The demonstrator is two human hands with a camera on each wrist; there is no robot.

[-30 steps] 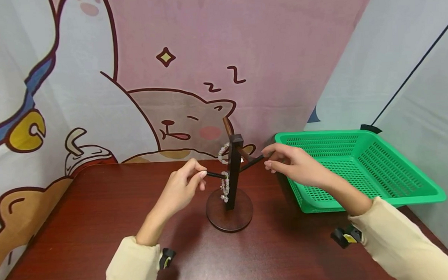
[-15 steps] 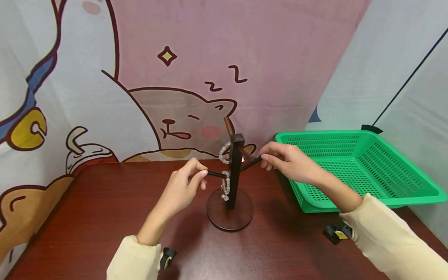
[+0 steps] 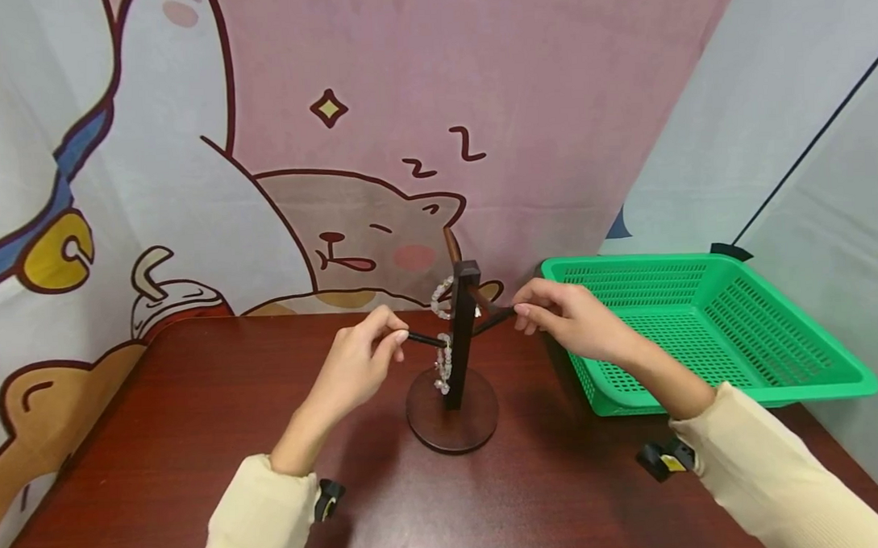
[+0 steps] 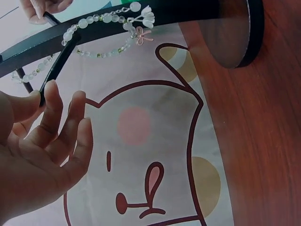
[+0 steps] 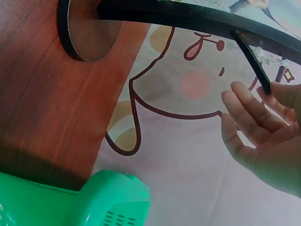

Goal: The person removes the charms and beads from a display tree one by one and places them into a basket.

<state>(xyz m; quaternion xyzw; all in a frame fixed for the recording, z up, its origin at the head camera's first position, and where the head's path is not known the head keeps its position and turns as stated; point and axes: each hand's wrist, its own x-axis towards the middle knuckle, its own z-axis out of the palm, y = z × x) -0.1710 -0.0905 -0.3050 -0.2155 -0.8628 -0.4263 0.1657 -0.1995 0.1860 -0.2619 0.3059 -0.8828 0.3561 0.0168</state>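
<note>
A dark wooden jewelry stand with a round base stands upright on the table, slim pegs sticking out from its post. My left hand pinches the tip of the left peg between thumb and forefinger. On that same peg, close to the post, hangs a pale beaded bracelet with a bow charm and white flower-like charm. My right hand pinches the tip of the right peg, which carries no bracelet. Another clear-beaded bracelet hangs higher, behind the post.
A green plastic basket with slotted walls sits on the right of the reddish-brown table. A cartoon-printed cloth hangs right behind the table's far edge.
My right hand has shifted slightly left and inward along its peg, its thumb now against the tip. The left hand keeps its pinch, and the bracelets hang as before.
</note>
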